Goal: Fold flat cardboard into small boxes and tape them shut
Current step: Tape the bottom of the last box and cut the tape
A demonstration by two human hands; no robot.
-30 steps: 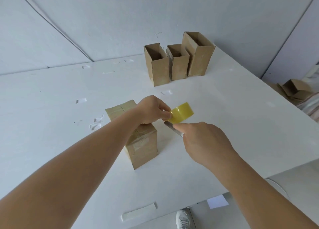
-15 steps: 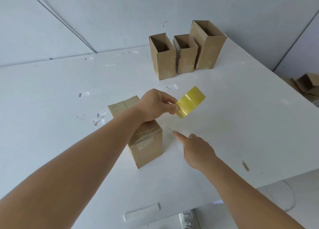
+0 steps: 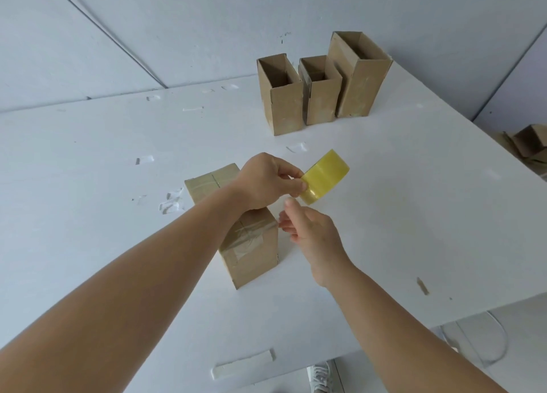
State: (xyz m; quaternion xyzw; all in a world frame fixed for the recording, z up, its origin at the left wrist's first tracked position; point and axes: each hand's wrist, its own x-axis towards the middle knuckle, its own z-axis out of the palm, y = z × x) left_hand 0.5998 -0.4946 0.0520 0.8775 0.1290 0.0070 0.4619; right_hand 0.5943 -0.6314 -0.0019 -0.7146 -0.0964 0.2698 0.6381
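A closed cardboard box [image 3: 251, 253] with clear tape across its top and front stands on the white table [image 3: 414, 200]; my left forearm crosses over it. My left hand [image 3: 266, 182] pinches a yellow tape roll [image 3: 325, 176] by its edge above the box's far right side. My right hand [image 3: 313, 235] is raised just below the roll, its thumb tip pointing up near the roll's lower edge and its fingers loosely curled beside the box's top corner. Nothing shows between those fingers.
Three open-topped cardboard boxes [image 3: 284, 108] stand in a row at the back of the table. Bits of tape and dents mark the tabletop. A white strip [image 3: 242, 363] lies near the front edge. More cardboard [image 3: 529, 144] sits beyond the right edge.
My right hand left the table and rose toward the tape roll. My left hand kept hold of the roll, which has stayed above the box.
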